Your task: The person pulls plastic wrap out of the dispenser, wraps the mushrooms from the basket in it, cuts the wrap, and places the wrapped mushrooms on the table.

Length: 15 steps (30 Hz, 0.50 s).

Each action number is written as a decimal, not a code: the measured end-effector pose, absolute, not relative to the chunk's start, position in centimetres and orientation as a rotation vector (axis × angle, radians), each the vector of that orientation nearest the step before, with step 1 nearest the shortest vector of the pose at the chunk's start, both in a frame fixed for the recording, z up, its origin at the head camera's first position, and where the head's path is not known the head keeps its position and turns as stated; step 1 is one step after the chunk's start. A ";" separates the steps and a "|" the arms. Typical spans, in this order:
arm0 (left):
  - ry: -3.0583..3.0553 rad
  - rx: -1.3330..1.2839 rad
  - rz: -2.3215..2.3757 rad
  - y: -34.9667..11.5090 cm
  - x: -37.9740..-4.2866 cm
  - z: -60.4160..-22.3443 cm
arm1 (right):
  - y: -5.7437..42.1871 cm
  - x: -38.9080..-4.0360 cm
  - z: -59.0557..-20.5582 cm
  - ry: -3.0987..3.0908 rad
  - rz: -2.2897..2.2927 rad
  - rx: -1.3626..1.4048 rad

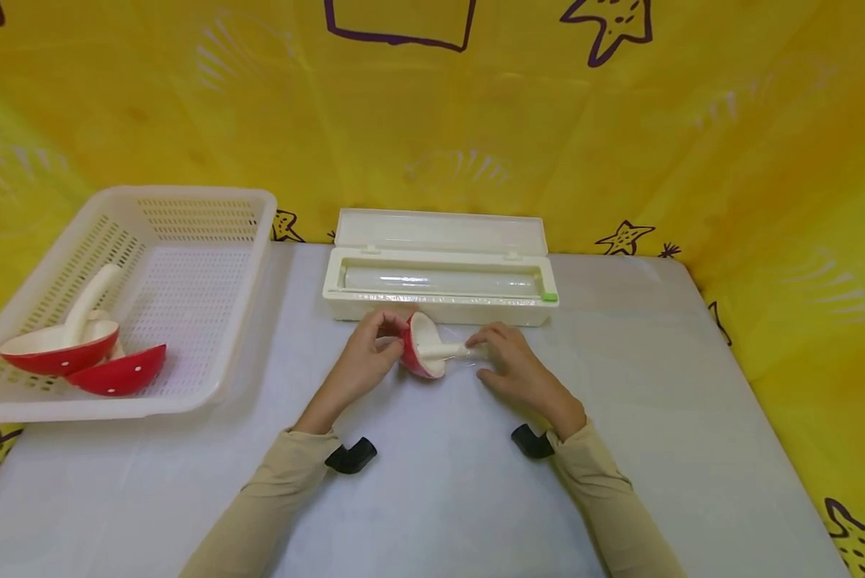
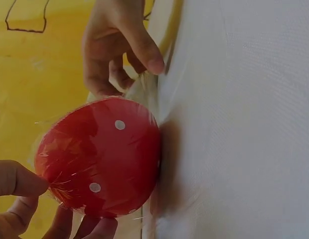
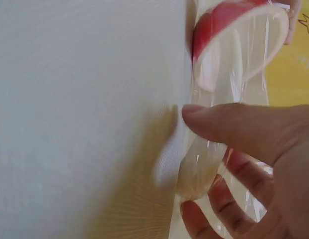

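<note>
A ladle (image 1: 422,353) with a red, white-dotted bowl and a white handle lies on its side in clear cling film. My left hand (image 1: 365,357) pinches the film against the back of the bowl (image 2: 107,154), fingers around its edge. At the other end, my right hand (image 1: 516,371) is beside the handle (image 3: 199,172). Its thumb and fingers are spread apart on either side, with loose film between. A white cling film dispenser (image 1: 439,310) stands right behind the ladle, lid up, its film roll (image 1: 439,281) showing.
At the left stands a white plastic basket (image 1: 218,321) holding a ladle (image 1: 56,357) and another red, dotted bowl (image 1: 121,373). A yellow patterned cloth (image 1: 432,120) hangs behind the white table (image 1: 432,498). A green slider (image 1: 549,297) sits at the dispenser's right end.
</note>
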<state>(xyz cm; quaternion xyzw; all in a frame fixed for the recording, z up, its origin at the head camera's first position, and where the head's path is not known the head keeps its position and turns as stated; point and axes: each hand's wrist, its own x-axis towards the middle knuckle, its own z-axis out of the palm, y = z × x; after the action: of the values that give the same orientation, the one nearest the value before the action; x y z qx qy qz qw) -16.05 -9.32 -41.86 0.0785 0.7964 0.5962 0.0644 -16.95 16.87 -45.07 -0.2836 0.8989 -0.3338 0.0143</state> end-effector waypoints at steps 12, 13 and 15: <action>2.428 0.277 1.765 -8.8 -15.7 -41.8 | 16.6 -16.6 -44.3 2.923 -0.975 -0.790; 2.444 0.279 1.757 -8.8 -15.7 -41.7 | 16.7 -16.5 -44.1 2.916 -0.990 -0.777; 2.486 0.278 1.736 -9.0 -15.6 -41.4 | 17.0 -16.4 -43.6 2.885 -1.050 -0.779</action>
<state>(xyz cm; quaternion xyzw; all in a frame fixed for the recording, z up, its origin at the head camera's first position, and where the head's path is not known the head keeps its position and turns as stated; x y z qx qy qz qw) -15.63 -8.98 -41.44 0.0913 0.8155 0.5695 0.0483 -16.37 16.98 -43.64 -0.2460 0.9108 -0.3313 -0.0129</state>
